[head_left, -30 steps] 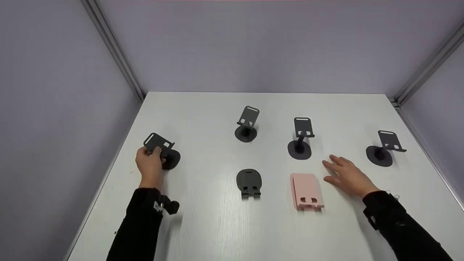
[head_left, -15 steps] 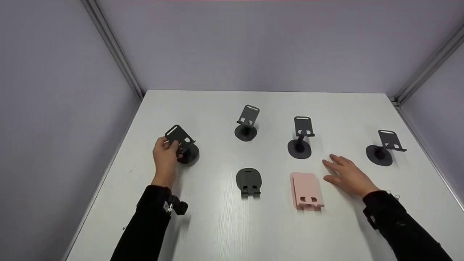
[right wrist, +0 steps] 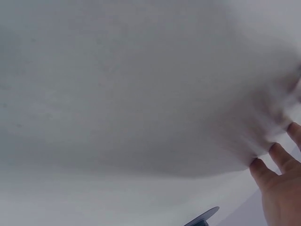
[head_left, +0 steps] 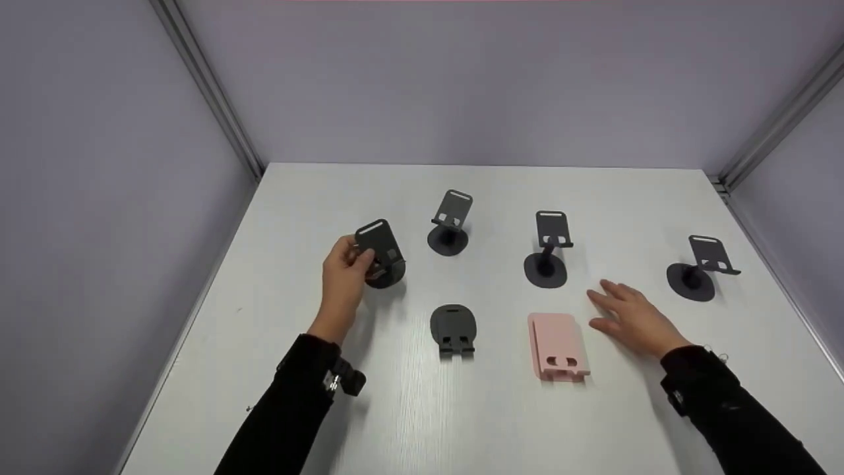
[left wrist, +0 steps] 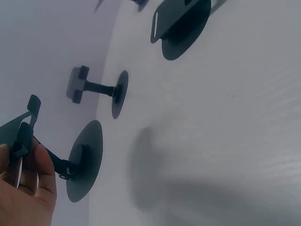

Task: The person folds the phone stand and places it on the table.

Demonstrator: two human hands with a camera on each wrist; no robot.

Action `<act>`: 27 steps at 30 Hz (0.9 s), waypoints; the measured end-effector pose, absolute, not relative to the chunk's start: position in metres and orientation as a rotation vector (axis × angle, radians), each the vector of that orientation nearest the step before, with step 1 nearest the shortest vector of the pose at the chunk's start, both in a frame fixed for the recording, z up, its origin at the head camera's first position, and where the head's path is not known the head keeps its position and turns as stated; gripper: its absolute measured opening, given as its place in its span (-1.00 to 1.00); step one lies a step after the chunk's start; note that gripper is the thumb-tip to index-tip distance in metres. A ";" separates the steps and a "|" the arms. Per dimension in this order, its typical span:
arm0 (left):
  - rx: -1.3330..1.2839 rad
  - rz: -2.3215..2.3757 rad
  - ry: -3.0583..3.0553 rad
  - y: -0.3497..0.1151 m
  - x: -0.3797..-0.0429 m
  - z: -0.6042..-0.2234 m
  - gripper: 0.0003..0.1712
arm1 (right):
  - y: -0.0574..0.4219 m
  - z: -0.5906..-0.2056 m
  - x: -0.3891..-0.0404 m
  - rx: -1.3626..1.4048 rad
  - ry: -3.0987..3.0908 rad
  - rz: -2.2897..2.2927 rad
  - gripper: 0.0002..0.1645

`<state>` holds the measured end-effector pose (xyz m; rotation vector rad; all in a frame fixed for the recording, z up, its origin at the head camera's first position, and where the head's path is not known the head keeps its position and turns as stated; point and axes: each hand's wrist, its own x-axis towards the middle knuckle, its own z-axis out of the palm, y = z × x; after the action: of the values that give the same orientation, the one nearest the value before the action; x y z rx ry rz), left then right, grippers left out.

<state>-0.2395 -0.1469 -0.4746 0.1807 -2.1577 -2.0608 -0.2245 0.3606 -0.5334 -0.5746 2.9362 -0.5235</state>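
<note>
My left hand (head_left: pixel 343 284) pinches a dark grey phone stand (head_left: pixel 377 239) by its slotted cradle, thumb across the front. In the left wrist view the stand's round base (left wrist: pixel 85 161) hangs clear of the table, its shadow falling apart from it. A folded dark grey phone stand (head_left: pixel 453 323) lies nearer the front, right of that hand. My right hand (head_left: pixel 634 320) stays low over the table with fingers spread, holding nothing. Just left of it lies a folded pink phone stand (head_left: pixel 557 340).
Three unfolded dark stands stand farther back: one at back centre (head_left: pixel 453 210), one right of centre (head_left: pixel 551 227), and one at far right (head_left: pixel 691 282). Pale panels (head_left: pixel 435 79) enclose the white table (head_left: pixel 395 409) at the back and both sides.
My left hand has carried the phone stand rightward and slightly back, from the left side toward the centre, turning its cradle more upright. The right hand and other stands have kept their places.
</note>
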 end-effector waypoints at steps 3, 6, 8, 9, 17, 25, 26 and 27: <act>0.120 -2.062 -2.167 -0.138 -0.238 -0.471 -0.80 | 0.361 -0.533 -0.225 -0.575 2.937 -0.528 -0.23; 0.070 -2.069 -2.161 -0.128 -0.237 -0.469 -0.81 | 0.361 -0.532 -0.225 -0.581 2.940 -0.520 -0.24; 0.039 -2.070 -2.159 -0.122 -0.235 -0.468 -0.81 | 0.360 -0.532 -0.225 -0.584 2.939 -0.509 -0.24; 0.021 -2.067 -2.160 -0.119 -0.235 -0.468 -0.81 | 0.360 -0.531 -0.226 -0.581 2.937 -0.503 -0.25; -0.123 -1.945 -2.239 -0.097 -0.229 -0.467 -0.82 | 0.349 -0.518 -0.240 -0.562 2.918 -0.444 -0.34; -0.397 -1.629 -2.275 -0.078 -0.226 -0.468 -0.80 | 0.314 -0.486 -0.248 -0.768 3.048 -0.519 -0.56; -0.430 -1.588 -2.267 -0.076 -0.226 -0.469 -0.80 | 0.308 -0.482 -0.249 -0.810 3.069 -0.531 -0.58; -0.462 -1.553 -2.256 -0.074 -0.226 -0.469 -0.81 | 0.302 -0.478 -0.249 -0.856 3.088 -0.541 -0.59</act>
<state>-0.2263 -0.0744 -0.4688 -0.4622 -2.2560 -1.5529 -0.2491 0.3016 -0.4781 -0.8563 3.0879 -0.5413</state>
